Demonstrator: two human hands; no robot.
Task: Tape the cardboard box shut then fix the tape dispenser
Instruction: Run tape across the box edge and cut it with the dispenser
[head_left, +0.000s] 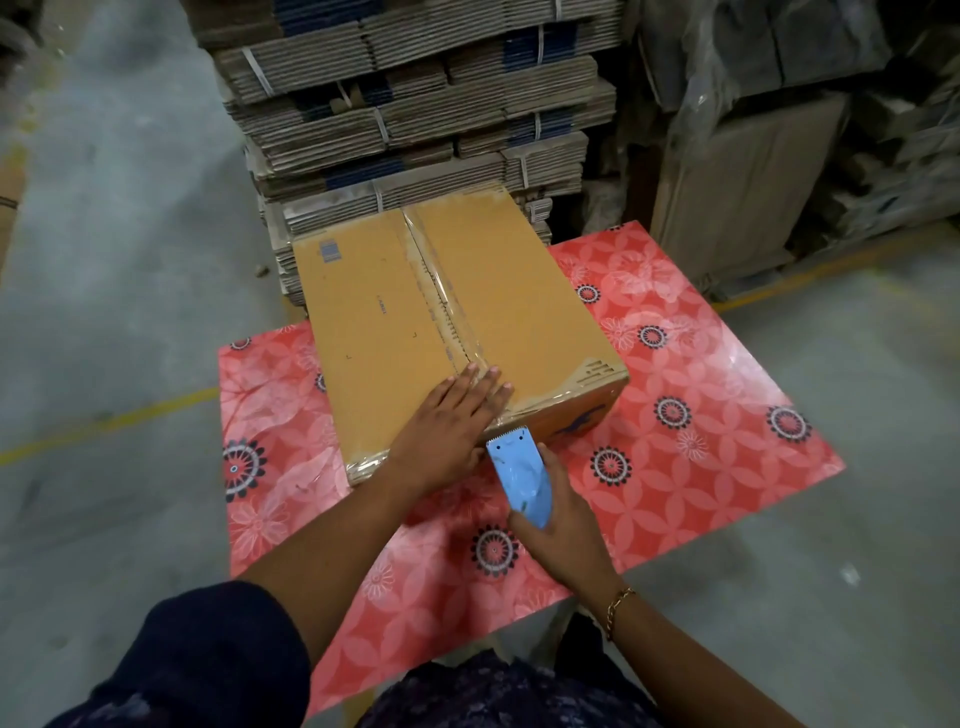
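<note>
A brown cardboard box (374, 312) lies closed on a red flowered table (701, 415). Clear tape (441, 296) runs down its centre seam from the far edge to the near edge. My left hand (447, 431) presses flat, fingers together, on the near end of the seam at the box's front edge. My right hand (566, 525) grips a light blue tape dispenser (522, 475), whose toothed blade sits against the box's near side just below the top edge. The tape roll itself is hidden under the dispenser and my hand.
Tall strapped stacks of flattened cardboard (415, 104) stand right behind the table. Plastic-wrapped goods and boards (779, 156) fill the back right. Grey concrete floor with yellow lines (104, 415) lies to the left and right of the table.
</note>
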